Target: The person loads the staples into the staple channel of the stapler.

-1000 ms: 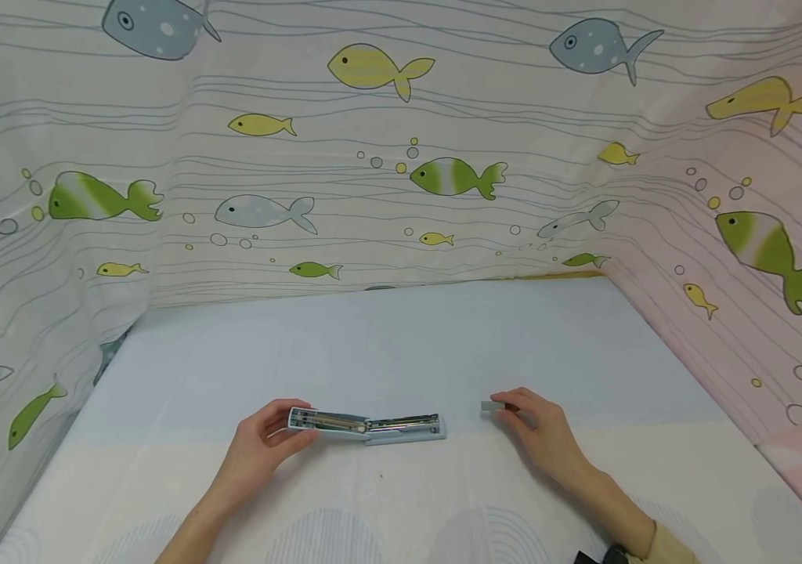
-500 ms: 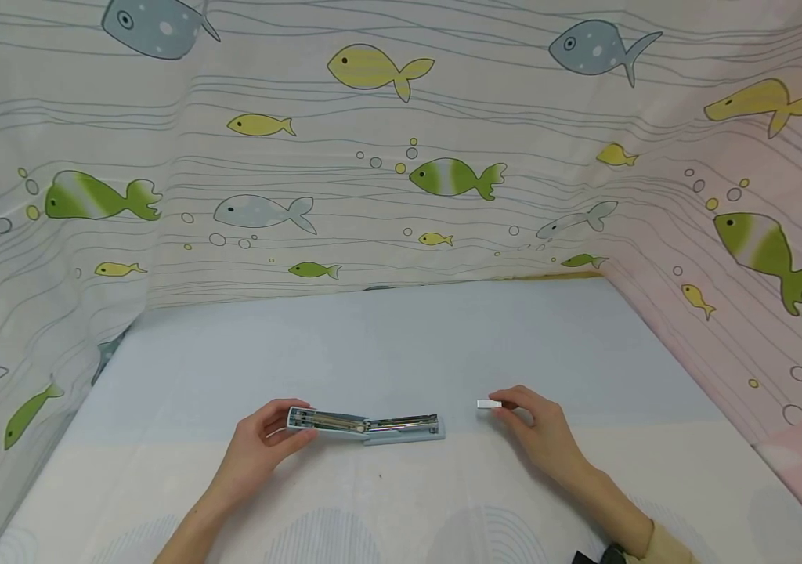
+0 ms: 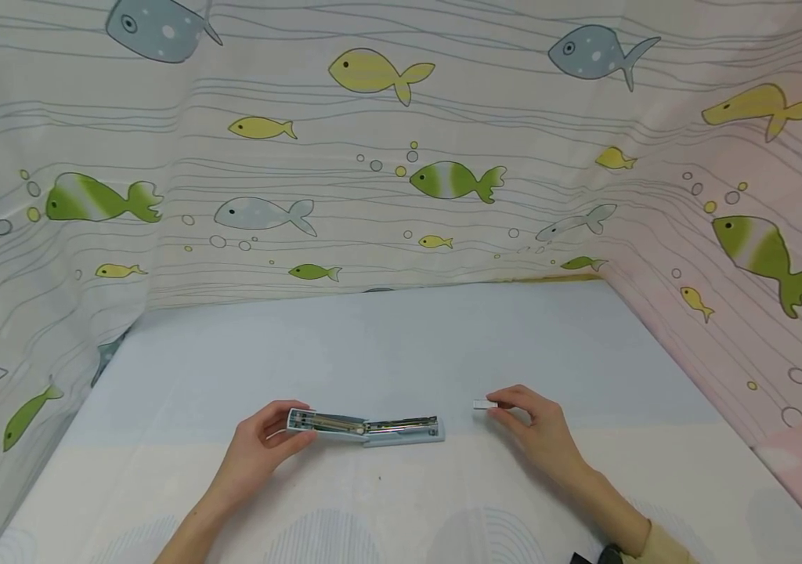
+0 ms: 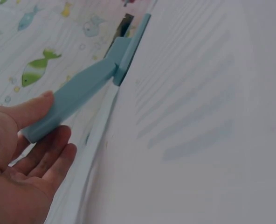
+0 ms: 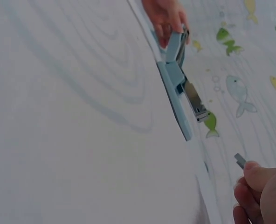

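Observation:
A light blue stapler (image 3: 404, 440) lies folded wide open on the table, its metal magazine (image 3: 401, 425) facing up. My left hand (image 3: 260, 439) grips the end of its raised top arm between thumb and fingers; the left wrist view shows the plain blue outer side of the stapler (image 4: 82, 91). To the right, apart from the stapler, my right hand (image 3: 535, 427) pinches a small strip of staples (image 3: 484, 404) just above the table. In the right wrist view the strip (image 5: 240, 160) looks grey and sticks out past the thumb; its rear part is hidden by the fingers.
The table (image 3: 387, 352) is covered with a pale cloth. Fish-patterned curtains (image 3: 352, 172) hang behind it and on both sides. A tiny dark speck (image 3: 380, 478) lies in front of the stapler.
My right hand has shifted slightly left with the staple strip, which has turned so its face shows white instead of grey. My left hand and the stapler stay in place.

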`<control>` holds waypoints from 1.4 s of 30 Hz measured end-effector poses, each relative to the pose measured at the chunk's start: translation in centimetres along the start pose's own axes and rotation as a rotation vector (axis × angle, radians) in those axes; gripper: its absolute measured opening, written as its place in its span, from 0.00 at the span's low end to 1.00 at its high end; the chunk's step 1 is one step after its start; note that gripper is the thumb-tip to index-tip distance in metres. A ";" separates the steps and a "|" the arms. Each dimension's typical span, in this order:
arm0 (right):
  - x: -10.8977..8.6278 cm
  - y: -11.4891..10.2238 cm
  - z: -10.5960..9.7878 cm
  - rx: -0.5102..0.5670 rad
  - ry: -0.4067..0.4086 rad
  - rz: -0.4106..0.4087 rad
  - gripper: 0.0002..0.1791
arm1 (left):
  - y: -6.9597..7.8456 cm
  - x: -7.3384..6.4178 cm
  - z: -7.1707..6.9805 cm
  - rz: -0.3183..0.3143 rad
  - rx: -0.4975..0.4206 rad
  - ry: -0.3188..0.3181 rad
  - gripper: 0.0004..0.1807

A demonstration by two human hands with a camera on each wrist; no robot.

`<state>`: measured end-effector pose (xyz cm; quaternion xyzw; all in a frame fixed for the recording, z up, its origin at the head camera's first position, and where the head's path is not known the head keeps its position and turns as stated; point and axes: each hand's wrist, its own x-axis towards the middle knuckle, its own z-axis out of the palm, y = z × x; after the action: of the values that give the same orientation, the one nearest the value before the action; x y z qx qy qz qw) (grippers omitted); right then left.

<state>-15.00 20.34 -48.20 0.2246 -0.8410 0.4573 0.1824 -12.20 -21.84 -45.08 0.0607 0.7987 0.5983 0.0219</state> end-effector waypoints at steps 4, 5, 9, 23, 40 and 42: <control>0.1 -0.6 0.1 -0.005 -0.001 0.006 0.12 | 0.0 0.0 0.0 -0.003 -0.004 0.000 0.24; 0.1 -0.6 0.2 -0.010 0.000 0.005 0.12 | 0.0 0.0 0.1 -0.006 -0.006 -0.001 0.25; 0.1 -0.2 0.4 -0.007 0.002 0.009 0.12 | -0.1 0.0 0.0 -0.008 -0.004 -0.003 0.25; 0.8 -1.0 1.0 0.066 0.010 0.028 0.11 | -0.1 -0.1 0.1 -0.014 0.022 0.009 0.25; 1.8 -4.5 2.2 0.061 0.020 0.000 0.12 | 0.6 -0.4 0.4 0.018 0.004 0.018 0.24; 1.9 -5.0 2.3 0.072 0.012 0.003 0.12 | 0.7 -0.4 0.4 0.019 0.007 0.020 0.24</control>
<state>-14.12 15.57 -44.99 0.2268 -0.8233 0.4887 0.1783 -11.73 -21.32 -44.57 0.0622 0.8004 0.5962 0.0079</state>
